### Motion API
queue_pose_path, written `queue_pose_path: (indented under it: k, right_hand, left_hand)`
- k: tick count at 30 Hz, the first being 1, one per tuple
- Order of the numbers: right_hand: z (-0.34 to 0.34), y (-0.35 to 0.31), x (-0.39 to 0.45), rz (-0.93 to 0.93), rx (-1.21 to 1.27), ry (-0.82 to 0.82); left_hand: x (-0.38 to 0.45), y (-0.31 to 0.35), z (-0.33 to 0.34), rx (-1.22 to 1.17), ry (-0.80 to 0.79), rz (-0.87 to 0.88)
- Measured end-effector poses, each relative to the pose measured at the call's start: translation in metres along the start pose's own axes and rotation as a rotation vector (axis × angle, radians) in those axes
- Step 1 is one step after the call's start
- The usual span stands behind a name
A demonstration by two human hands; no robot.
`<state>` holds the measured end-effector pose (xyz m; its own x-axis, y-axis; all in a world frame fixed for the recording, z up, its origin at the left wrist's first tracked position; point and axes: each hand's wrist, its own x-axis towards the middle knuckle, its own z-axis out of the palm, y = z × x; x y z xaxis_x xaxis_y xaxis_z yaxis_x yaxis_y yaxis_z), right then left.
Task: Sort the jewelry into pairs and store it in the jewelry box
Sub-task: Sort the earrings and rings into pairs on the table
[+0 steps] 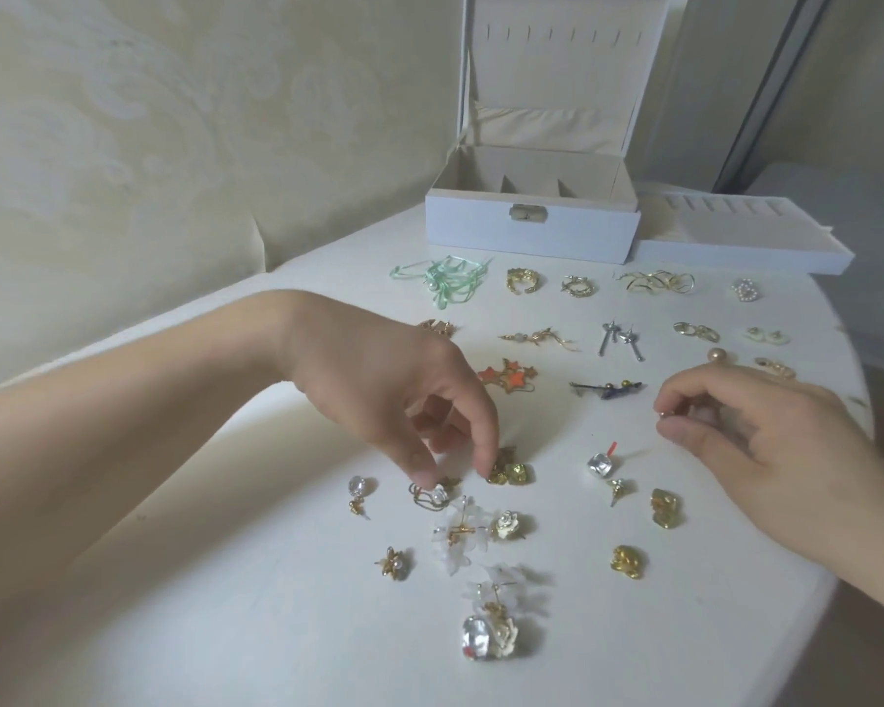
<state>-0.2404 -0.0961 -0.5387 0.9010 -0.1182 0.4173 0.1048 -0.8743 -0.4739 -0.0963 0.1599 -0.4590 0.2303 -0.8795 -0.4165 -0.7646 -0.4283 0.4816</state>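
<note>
The white jewelry box (532,229) stands open at the back of the round white table (276,630), lid upright. Paired earrings lie in rows in front of it, among them green ribbon earrings (445,283), gold hoops (524,280) and orange star earrings (509,376). Loose unsorted pieces lie nearer me. My left hand (394,390) reaches down, thumb and forefinger touching a greenish-gold earring (511,473). My right hand (751,426) hovers at the right, fingers pinched on a tiny silver stud (662,413).
A removable tray (746,247) with ring slots sits right of the box. Near pieces include white flower earrings (460,533), a clear crystal stud (600,464), gold nuggets (629,561) and a large crystal piece (486,637). A patterned wall rises behind the table.
</note>
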Motion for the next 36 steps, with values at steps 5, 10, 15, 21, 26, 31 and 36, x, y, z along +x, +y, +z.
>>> queue_pose_path:
  k: [5,10,15,21,26,31,36]
  right_hand:
    - [0.001,-0.003,-0.003,-0.041,0.013,0.044]
    - [0.006,0.006,-0.001,-0.004,-0.007,0.031]
    - [0.007,0.007,-0.002,0.016,-0.004,0.023]
    - [0.010,0.008,-0.003,0.017,-0.012,0.049]
    - [0.011,0.008,-0.004,0.023,-0.013,0.064]
    - [0.011,0.008,-0.005,0.020,-0.007,0.076]
    - [0.010,0.007,-0.005,0.021,0.005,0.079]
  left_hand:
    - [0.011,-0.021,0.008,-0.047,-0.020,0.119]
    - [0.013,-0.030,0.011,-0.036,0.093,0.196]
    - [0.009,-0.030,0.010,0.063,0.107,0.177]
    - [0.003,-0.031,0.005,0.101,0.149,0.104]
    - [0.013,-0.027,0.019,0.020,0.160,0.166]
    - [0.013,-0.030,0.023,0.058,0.247,0.184]
    - [0.005,-0.027,0.018,0.147,0.290,0.182]
